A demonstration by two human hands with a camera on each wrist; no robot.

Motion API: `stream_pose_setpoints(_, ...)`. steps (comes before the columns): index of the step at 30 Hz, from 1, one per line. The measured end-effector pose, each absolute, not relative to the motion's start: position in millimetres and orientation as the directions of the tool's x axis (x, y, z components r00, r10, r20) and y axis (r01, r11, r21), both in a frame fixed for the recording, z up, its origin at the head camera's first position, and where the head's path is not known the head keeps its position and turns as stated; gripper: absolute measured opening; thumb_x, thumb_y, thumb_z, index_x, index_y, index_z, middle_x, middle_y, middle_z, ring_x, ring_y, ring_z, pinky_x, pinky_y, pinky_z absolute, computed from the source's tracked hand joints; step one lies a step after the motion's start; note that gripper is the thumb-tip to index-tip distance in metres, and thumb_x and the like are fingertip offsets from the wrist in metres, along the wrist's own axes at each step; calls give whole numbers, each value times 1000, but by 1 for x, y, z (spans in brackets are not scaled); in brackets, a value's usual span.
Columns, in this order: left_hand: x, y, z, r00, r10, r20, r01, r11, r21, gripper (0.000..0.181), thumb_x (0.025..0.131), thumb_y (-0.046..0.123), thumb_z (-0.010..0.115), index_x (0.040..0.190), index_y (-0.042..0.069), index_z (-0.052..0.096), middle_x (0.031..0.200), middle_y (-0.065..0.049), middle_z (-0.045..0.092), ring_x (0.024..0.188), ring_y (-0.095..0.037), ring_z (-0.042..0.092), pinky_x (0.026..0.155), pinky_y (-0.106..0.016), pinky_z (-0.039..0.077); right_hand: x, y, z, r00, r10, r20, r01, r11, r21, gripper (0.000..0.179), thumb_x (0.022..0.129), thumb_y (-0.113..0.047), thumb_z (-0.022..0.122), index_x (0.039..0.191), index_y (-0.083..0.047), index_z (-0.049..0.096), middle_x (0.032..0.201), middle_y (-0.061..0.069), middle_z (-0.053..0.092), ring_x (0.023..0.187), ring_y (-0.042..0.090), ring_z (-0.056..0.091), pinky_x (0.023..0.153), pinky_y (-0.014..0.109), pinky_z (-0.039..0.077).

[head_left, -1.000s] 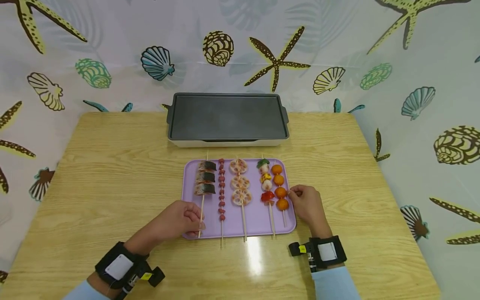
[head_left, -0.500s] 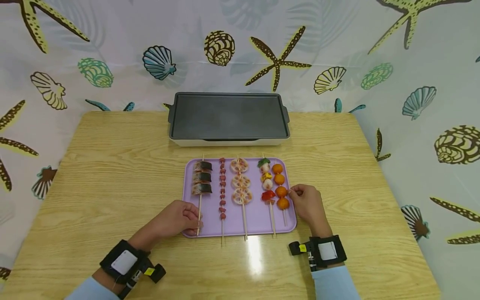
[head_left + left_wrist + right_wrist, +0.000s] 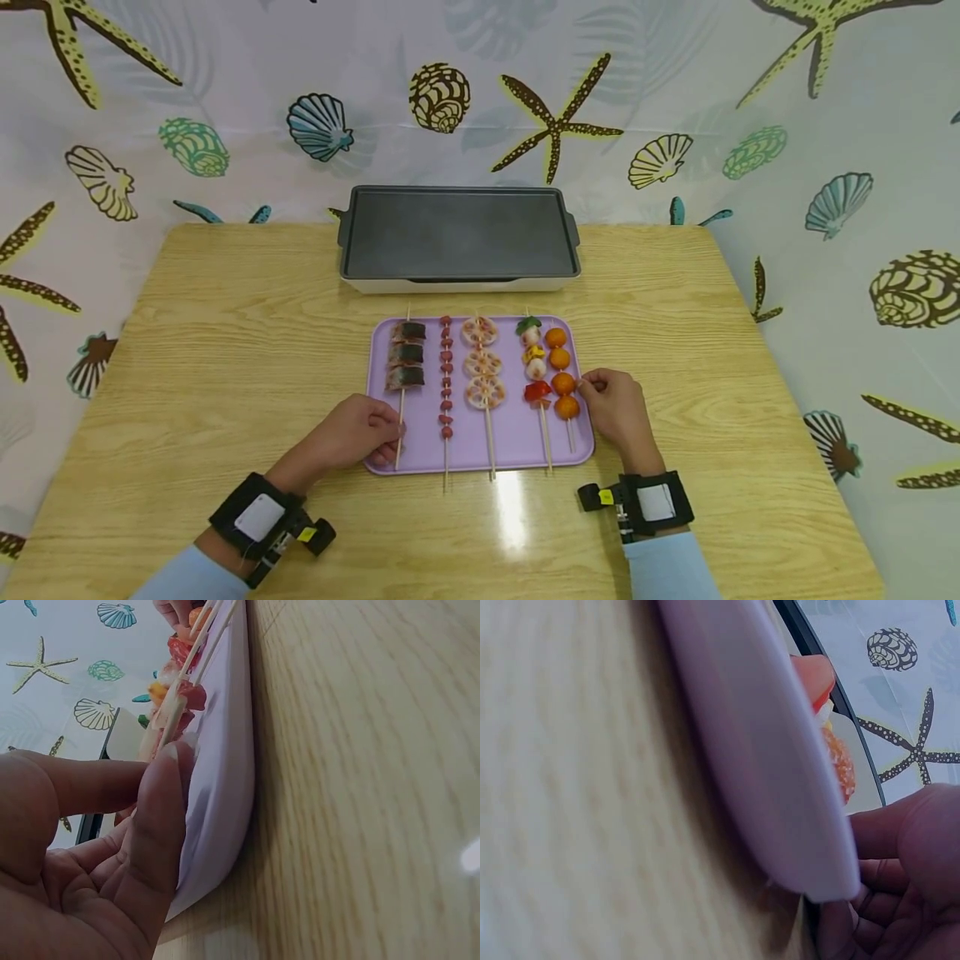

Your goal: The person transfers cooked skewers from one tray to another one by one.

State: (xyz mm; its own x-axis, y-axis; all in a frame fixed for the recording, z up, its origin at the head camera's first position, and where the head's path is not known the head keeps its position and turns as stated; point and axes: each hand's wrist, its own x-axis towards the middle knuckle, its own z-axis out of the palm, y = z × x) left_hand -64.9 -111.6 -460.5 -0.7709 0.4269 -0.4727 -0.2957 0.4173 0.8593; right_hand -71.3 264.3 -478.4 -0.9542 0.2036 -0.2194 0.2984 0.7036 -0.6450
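A fish skewer [image 3: 406,377] with three dark-skinned pieces lies at the left end of the lilac tray [image 3: 467,443]. My left hand [image 3: 352,433] reaches over the tray's left corner, its curled fingers holding the lower stick; thumb and finger come close together in the left wrist view. At the right side, my right hand [image 3: 615,404] pinches the tray rim, fingers [image 3: 840,926] curled beneath it. Between them lie a thin skewer of small red pieces [image 3: 447,381], lotus root slices [image 3: 486,392], a mixed vegetable skewer [image 3: 536,390] and orange balls [image 3: 564,383].
Behind the tray stands a flat black griddle [image 3: 459,233] on a pale base. Both sit on a wooden table [image 3: 225,350], with a shell-and-starfish cloth [image 3: 517,150] behind it. Several stick ends reach to or over the tray's near edge.
The fish skewer shifted slightly left on the tray, along with my left hand, then stayed put. My left fingers have since moved a little up its stick. My right hand has not moved.
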Motion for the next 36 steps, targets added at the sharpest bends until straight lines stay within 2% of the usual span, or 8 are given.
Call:
stream_pose_setpoints(6, -68, -107, -464, -771, 410, -488, -265, 490, 831, 14, 95, 6, 60, 92, -6, 67, 70, -7, 67, 59, -15, 65, 55, -30, 55, -71, 264, -478, -956, 205, -210, 293, 702, -649, 21, 96, -15, 62, 102, 4, 70, 83, 13, 64, 69, 21, 56, 59, 28, 47)
stream_pose_setpoints(14, -69, -104, -467, -766, 426, -481, -242, 502, 831, 14, 94, 6, 61, 89, -5, 67, 68, -6, 67, 57, -15, 65, 54, -30, 55, -72, 264, -478, -954, 210, -215, 300, 705, -642, 22, 96, -16, 61, 103, 4, 70, 84, 13, 64, 70, 21, 56, 60, 29, 47)
stream_pose_setpoints(18, -69, -106, -465, -786, 421, -453, -188, 535, 824, 18, 95, 10, 61, 84, -2, 68, 66, -4, 65, 56, -14, 64, 53, -30, 54, -72, 264, -479, -955, 208, -212, 297, 708, -641, 22, 96, -15, 61, 103, 4, 69, 85, 13, 65, 70, 21, 56, 60, 29, 47)
stream_pose_setpoints(21, -74, -112, -461, -839, 377, -393, -104, 598, 795, 20, 96, 14, 60, 82, 2, 68, 63, -2, 63, 53, -13, 61, 50, -29, 51, -72, 264, -479, -957, 205, -207, 291, 709, -643, 22, 96, -16, 61, 103, 4, 69, 85, 13, 65, 70, 21, 56, 60, 28, 47)
stream_pose_setpoints(24, -79, -119, -458, -921, 271, -281, -16, 692, 722, 16, 94, 15, 61, 88, 2, 68, 67, -3, 64, 56, -14, 59, 52, -30, 47, -71, 264, -478, -958, 202, -202, 285, 712, -641, 22, 96, -16, 62, 102, 4, 69, 85, 13, 66, 70, 21, 57, 60, 28, 47)
stream_pose_setpoints(27, -83, -124, -457, -967, 176, -185, 15, 762, 647, 18, 92, 16, 63, 98, -1, 68, 77, -7, 67, 64, -16, 60, 56, -32, 46, -71, 264, -477, -959, 204, -197, 283, 717, -637, 21, 96, -16, 62, 101, 3, 69, 85, 13, 66, 70, 21, 57, 60, 28, 47)
stream_pose_setpoints(31, -85, -126, -458, -975, 154, -160, 22, 784, 620, 27, 91, 15, 66, 108, -5, 64, 80, -8, 67, 67, -17, 60, 59, -33, 46, -70, 263, -477, -960, 205, -191, 280, 721, -634, 21, 96, -16, 62, 100, 3, 69, 85, 13, 65, 70, 21, 56, 60, 28, 47)
stream_pose_setpoints(36, -88, -129, -465, -976, 170, -133, 57, 797, 602, 31, 89, 11, 66, 113, -8, 65, 79, -7, 66, 68, -16, 59, 60, -33, 47, -71, 261, -476, -966, 207, -156, 259, 741, -619, 20, 95, -16, 63, 98, 3, 71, 83, 13, 66, 69, 21, 57, 59, 28, 47)
